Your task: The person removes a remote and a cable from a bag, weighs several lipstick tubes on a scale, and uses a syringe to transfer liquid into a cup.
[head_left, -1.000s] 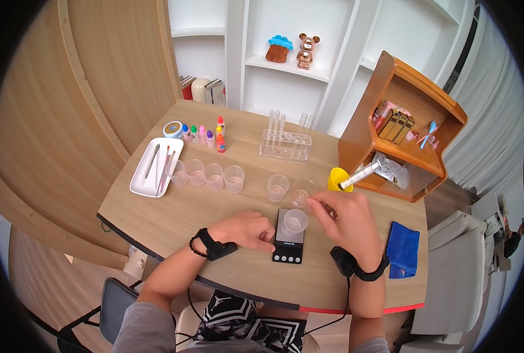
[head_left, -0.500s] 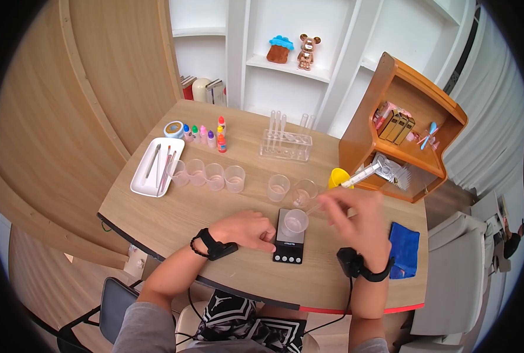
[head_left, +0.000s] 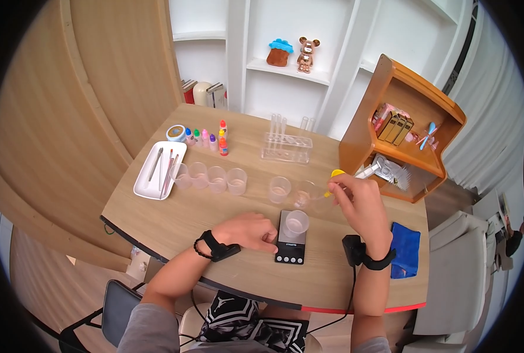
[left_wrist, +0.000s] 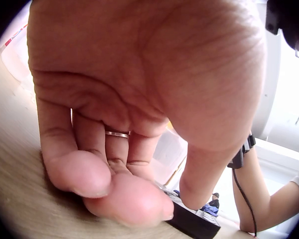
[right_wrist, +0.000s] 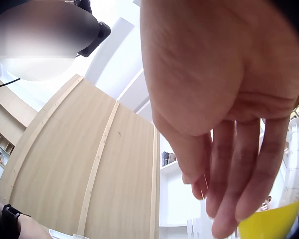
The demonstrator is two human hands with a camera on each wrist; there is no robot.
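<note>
My left hand (head_left: 250, 230) rests on the table with loosely curled fingers, its fingertips beside the small black digital scale (head_left: 289, 251). In the left wrist view nothing lies in its palm. A clear plastic cup (head_left: 297, 223) stands on the scale's plate. My right hand (head_left: 363, 203) is raised in front of the yellow cup (head_left: 336, 173), where a syringe (head_left: 368, 171) leans. Its thumb and forefinger pinch a thin clear stick (head_left: 323, 203), faint against the wood. Just left of those fingertips stand two more clear cups (head_left: 279, 190).
Several clear cups (head_left: 237, 182) line up at left by a white tray (head_left: 144, 185) of slender tools. Behind are small colour bottles (head_left: 213, 142) and a test tube rack (head_left: 286, 147). A wooden shelf (head_left: 379, 88) and a blue cloth (head_left: 405, 250) are at right.
From the clear cup behind the scale, my right hand moved right with the thin clear stick, then up to the yellow cup. My left hand stayed by the scale.
</note>
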